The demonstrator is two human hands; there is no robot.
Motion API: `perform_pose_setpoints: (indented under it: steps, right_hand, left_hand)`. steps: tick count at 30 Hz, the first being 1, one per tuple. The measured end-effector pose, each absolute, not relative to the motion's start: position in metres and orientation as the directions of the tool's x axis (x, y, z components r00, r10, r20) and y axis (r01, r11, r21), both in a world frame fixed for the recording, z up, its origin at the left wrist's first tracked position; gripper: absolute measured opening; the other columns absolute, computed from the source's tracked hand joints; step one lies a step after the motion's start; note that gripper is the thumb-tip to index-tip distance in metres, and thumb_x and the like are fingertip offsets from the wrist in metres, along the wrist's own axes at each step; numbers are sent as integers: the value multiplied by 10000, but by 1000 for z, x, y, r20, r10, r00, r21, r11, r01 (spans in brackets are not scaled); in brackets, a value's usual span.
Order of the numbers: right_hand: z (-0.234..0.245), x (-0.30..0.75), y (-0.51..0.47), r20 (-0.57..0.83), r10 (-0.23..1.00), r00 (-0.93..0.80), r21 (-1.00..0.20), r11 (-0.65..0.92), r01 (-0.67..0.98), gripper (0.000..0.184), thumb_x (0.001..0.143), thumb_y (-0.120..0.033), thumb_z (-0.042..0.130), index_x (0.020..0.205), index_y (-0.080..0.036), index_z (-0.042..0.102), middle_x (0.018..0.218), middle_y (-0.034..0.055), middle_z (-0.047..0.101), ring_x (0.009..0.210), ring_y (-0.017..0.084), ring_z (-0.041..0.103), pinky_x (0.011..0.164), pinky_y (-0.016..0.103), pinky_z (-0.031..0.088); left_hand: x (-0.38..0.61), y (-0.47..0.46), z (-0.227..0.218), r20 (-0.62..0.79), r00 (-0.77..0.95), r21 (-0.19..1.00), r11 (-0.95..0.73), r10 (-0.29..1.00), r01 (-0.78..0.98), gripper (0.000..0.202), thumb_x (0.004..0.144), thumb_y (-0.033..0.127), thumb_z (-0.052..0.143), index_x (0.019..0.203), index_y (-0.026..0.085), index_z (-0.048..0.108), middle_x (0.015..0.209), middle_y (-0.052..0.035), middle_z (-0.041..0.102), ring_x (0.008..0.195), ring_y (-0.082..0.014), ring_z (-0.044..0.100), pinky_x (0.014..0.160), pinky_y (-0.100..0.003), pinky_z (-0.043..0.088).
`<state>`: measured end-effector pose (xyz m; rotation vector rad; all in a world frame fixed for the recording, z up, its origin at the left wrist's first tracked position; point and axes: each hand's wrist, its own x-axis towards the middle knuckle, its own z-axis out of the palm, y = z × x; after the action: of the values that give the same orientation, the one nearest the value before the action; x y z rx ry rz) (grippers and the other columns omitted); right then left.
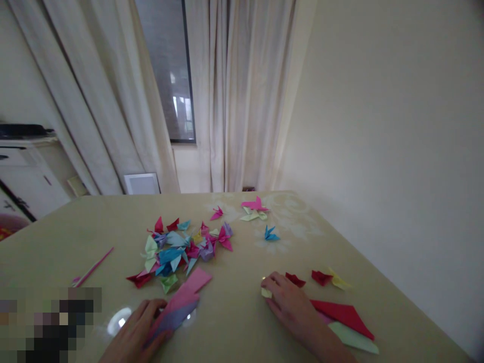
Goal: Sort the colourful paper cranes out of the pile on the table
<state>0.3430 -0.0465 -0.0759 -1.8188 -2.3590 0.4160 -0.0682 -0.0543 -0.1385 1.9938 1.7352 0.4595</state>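
My left hand [138, 333] lies at the table's near edge, fingers closed on a fan of pink and purple paper sheets [181, 302]. My right hand [289, 302] rests palm down on the table, fingers pressed on a small pale yellow folded piece [265, 292]. A heap of several folded paper cranes [181, 247] in pink, blue, green and red lies just beyond my left hand. Flat red paper [342, 315] and light green paper [353, 338] lie under my right wrist.
Loose folded pieces sit farther off: a blue crane [270, 234], a pink piece [255, 204], dark red pieces [321, 277] and a yellow one [339, 281]. A pink stick [93, 269] lies at left. The beige table [234, 322] meets a wall on the right; curtains hang behind.
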Motion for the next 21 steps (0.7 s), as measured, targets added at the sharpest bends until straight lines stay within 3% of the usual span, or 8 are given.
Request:
perform_pose_setpoints:
  steps: [3,6,9,11,15,18,21]
  right_hand:
    - [-74,357,-45,23,961,-277,-315,270,910,352,877,-43,588,1152,-228,709,1205,88,722,1124,257,711,966,366,573]
    - [-64,387,-41,211,959,-187,-328,250,911,316,937,-148,554,1205,-240,695,1218,97,721,1125,260,705,974,384,572]
    - [-53,423,-34,367,927,-74,-256,177,950,322,985,-233,488,1228,-235,699,1220,118,727,1121,287,697,968,427,569]
    - [-50,441,-29,385,921,-61,-176,139,975,366,981,-206,447,1238,-210,707,1202,139,739,1117,312,692,971,466,563]
    - [-52,450,-28,314,944,-102,-108,142,984,436,934,-125,452,1290,-184,697,1250,155,737,1150,318,679,997,475,547]
    - [-47,430,-30,346,933,-102,-171,170,970,412,941,-131,479,1284,-204,695,1271,137,725,1182,297,669,1031,457,529]
    - [-33,389,-30,369,915,-160,-317,286,904,328,1016,-228,494,1271,-195,698,1260,138,721,1188,274,670,1055,427,521]
  left_hand:
    - [-65,-57,-131,-73,148,553,-83,986,829,410,931,534,534,1176,253,706,1244,-107,769,1163,-341,717,1028,-459,582]
    - [-66,-59,-130,-73,128,533,-70,989,843,419,881,505,579,1194,259,709,1250,-106,779,1178,-353,712,1038,-464,579]
    - [-71,-62,-130,-67,118,458,-75,991,886,456,831,502,613,1206,268,721,1293,-107,767,1236,-374,683,1082,-499,549]
    - [-74,-65,-128,-81,122,422,-77,989,904,467,837,489,589,1213,247,724,1313,-124,751,1244,-367,678,1101,-502,528]
    - [-75,-66,-116,-174,133,463,-38,976,886,511,823,421,558,1261,197,697,1325,-147,741,1232,-328,698,1086,-439,536]
    - [-75,-62,-112,-211,148,488,-27,966,872,537,776,418,583,1256,205,699,1340,-127,751,1251,-327,700,1083,-422,547]
    - [-76,-58,-120,-148,141,451,-60,979,891,562,751,445,606,1251,215,720,1348,-106,759,1249,-320,713,1071,-393,567]
